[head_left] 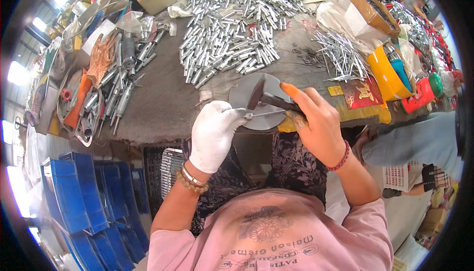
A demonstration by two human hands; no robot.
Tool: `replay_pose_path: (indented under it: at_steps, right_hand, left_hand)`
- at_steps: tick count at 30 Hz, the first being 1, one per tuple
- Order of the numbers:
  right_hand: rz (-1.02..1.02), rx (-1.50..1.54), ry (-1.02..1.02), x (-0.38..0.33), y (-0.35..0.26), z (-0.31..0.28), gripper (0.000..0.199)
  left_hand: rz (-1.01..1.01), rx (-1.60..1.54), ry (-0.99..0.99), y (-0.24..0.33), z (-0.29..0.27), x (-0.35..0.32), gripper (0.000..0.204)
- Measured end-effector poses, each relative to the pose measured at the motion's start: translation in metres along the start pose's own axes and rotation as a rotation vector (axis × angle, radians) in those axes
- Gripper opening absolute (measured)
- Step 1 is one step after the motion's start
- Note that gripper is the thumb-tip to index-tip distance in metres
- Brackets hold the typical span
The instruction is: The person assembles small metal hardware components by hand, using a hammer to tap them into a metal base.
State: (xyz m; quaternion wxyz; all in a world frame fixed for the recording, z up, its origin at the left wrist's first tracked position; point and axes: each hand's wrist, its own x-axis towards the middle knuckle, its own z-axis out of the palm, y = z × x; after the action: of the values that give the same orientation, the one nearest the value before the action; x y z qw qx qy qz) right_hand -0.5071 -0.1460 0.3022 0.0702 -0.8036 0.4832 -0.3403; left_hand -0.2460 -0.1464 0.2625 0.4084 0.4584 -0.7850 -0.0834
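Note:
My left hand (213, 130), in a white glove, pinches a small silvery metal piece (248, 116) between thumb and fingers. My bare right hand (318, 120) is closed round the dark handle of a hammer (257, 93), whose head points to the left. A thin metal rod (270, 114) runs from the piece in my left fingers to my right fingertips. Both hands are over the front edge of a round grey metal disc (239, 90). My fingers hide the rod's right end and part of the hammer handle.
A large pile of short silvery metal tubes (232, 39) covers the worktable's middle. Thin rods (343, 56) lie to the right, near a red packet (363, 93) and a yellow box (387, 73). Tools and an orange glove (102, 57) crowd the left. Blue bins (74, 192) stand below left.

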Motion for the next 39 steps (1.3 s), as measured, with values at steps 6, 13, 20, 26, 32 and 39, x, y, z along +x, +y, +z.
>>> replay_pose_path:
  at_steps: [6,13,20,26,32,39]
  right_hand:
    - [-0.127,0.058,0.035,-0.012,-0.015,-0.010,0.065]
    - [-0.135,-0.104,-0.180,-0.014,-0.027,-0.015,0.060]
    - [-0.027,0.270,-0.053,0.003,-0.001,-0.006,0.055]
    - [-0.078,0.152,0.076,-0.008,-0.018,-0.009,0.057]
    - [-0.052,0.040,-0.123,-0.017,-0.013,-0.018,0.066]
    - [0.002,-0.072,-0.054,0.018,0.020,0.016,0.047]
  left_hand:
    - [-0.044,-0.088,-0.039,-0.005,0.002,-0.004,0.025]
    - [0.005,0.008,-0.027,-0.008,0.000,-0.002,0.027]
    - [-0.019,-0.093,-0.032,-0.005,-0.003,-0.003,0.027]
    - [-0.042,-0.123,-0.026,-0.004,-0.003,-0.003,0.024]
    - [0.028,-0.101,-0.033,-0.002,-0.001,0.002,0.020]
    - [-0.041,-0.049,-0.032,-0.003,-0.008,-0.006,0.019]
